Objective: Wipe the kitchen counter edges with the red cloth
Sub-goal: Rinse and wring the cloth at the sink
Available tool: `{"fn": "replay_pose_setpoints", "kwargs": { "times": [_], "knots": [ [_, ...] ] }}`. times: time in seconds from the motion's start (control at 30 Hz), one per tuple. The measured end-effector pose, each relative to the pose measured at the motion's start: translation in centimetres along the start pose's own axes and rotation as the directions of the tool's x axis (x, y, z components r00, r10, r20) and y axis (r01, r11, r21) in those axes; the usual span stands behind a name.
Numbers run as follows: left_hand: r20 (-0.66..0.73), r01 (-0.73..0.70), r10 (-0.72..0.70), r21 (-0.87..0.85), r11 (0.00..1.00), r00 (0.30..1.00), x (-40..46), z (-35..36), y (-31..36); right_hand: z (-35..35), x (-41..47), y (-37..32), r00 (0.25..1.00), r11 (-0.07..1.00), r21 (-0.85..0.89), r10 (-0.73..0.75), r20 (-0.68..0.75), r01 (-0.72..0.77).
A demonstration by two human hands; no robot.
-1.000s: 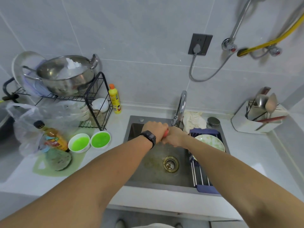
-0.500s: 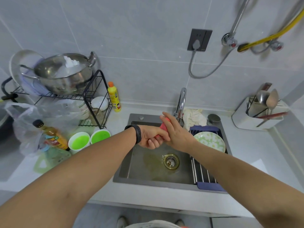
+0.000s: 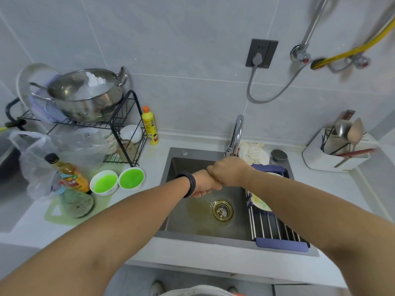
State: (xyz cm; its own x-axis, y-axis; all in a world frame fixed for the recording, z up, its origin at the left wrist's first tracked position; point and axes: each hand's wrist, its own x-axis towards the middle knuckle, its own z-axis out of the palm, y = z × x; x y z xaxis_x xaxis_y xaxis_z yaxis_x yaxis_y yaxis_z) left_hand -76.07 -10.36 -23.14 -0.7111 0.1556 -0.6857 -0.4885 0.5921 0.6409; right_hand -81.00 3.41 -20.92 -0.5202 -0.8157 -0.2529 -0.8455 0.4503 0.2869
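My left hand (image 3: 203, 185), with a black band on its wrist, and my right hand (image 3: 228, 171) are both clenched and pressed fist to fist over the steel sink (image 3: 190, 225), just below the tap (image 3: 236, 133). The right fist lies on top of the left. The red cloth is hidden inside the fists and no red shows. The white counter's front edge (image 3: 213, 256) runs below the sink, nearer to me.
Left of the sink stand two bowls of green liquid (image 3: 104, 183), an oil bottle (image 3: 71, 177), a plastic bag, a yellow bottle (image 3: 150, 126) and a black dish rack (image 3: 126, 124) bearing a steel pot. A roll-up drying rack (image 3: 275, 230) with a plate spans the sink's right side. A utensil holder (image 3: 333, 152) sits at the right.
My right hand has closed into a fist and turned over the left, covering the red cloth that showed between the hands. Both hands stayed over the sink.
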Motion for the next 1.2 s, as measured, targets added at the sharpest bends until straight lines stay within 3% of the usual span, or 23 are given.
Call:
{"fn": "replay_pose_setpoints", "kwargs": {
  "times": [0.1,0.17,0.33,0.53,0.6,0.7,0.83,1.03,1.13,1.2],
  "knots": [
    [-0.228,-0.044,0.139,0.380,0.924,0.964,0.9,1.4,-0.4,-0.3,0.7,-1.8,0.980,0.991,0.031,0.126,0.155,-0.132],
    [-0.293,-0.037,0.207,0.497,0.867,0.933,1.5,2.0,-1.0,0.0,1.2,-2.5,0.963,0.980,0.037,0.182,0.200,-0.193],
    [-0.338,-0.015,0.227,0.529,0.849,0.914,2.5,1.7,-2.3,0.5,2.0,-2.9,0.923,0.941,0.155,0.248,0.295,-0.302],
    [-0.361,-0.033,0.290,0.575,0.818,0.886,1.7,1.2,-2.0,0.5,2.1,-1.9,0.906,0.913,0.255,0.215,0.364,-0.319],
    [-0.355,-0.075,0.313,0.548,0.833,0.881,1.4,0.5,-1.5,0.6,1.5,-1.4,0.929,0.907,0.294,0.211,0.303,-0.302],
    [-0.268,-0.219,0.351,0.420,0.881,0.897,1.0,-1.4,-1.1,1.1,0.0,-0.3,0.948,0.784,0.534,0.279,0.154,-0.317],
    [-0.173,-0.373,0.368,0.005,0.928,0.914,-1.1,-3.9,-0.5,1.1,-2.3,0.5,0.928,0.685,0.679,0.373,-0.013,-0.266],
    [-0.315,-0.462,0.385,-0.225,0.858,0.867,-1.9,-5.7,1.3,-0.2,-3.7,1.3,0.837,0.570,0.804,0.514,-0.185,-0.172],
    [-0.472,-0.521,0.398,-0.161,0.838,0.787,-1.7,-6.4,1.6,-0.9,-4.1,1.6,0.847,0.574,0.805,0.496,-0.193,-0.153],
    [-0.505,-0.532,0.415,-0.107,0.840,0.757,-2.1,-6.5,1.8,-1.1,-4.2,1.7,0.864,0.557,0.820,0.469,-0.182,-0.129]
  ]
}}
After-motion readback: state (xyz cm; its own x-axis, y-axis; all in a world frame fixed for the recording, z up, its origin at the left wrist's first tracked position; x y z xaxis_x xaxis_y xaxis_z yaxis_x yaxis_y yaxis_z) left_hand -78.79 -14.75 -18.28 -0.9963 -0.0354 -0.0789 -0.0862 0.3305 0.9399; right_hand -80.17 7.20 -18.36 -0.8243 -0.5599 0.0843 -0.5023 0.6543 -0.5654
